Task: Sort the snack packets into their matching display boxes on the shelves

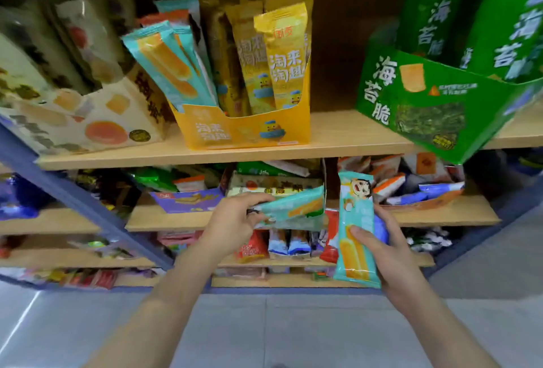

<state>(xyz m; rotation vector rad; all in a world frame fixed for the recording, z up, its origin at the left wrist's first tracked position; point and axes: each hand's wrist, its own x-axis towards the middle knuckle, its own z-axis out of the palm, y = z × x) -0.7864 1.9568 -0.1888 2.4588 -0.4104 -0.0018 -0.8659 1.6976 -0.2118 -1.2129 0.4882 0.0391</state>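
Note:
My left hand (pixel 232 220) grips the end of a teal snack packet (pixel 296 207) that lies sideways in front of the second shelf. My right hand (pixel 388 247) holds a second teal packet (pixel 354 238) upright, thumb across its front, with a blue packet (pixel 380 229) behind it. On the top shelf stands a yellow display box (pixel 244 129) with yellow packets (pixel 282 56) on its right side and several teal packets (pixel 167 65) leaning out on its left.
A green seaweed display box (pixel 417 103) overhangs the top shelf (pixel 338 138) at the right. A cream box (pixel 88 121) stands at the left. Lower shelves hold mixed packets, a purple box (pixel 188 200) and an orange tray (pixel 426 203). A blue shelf post (pixel 73 191) runs diagonally at the left. Grey floor lies below.

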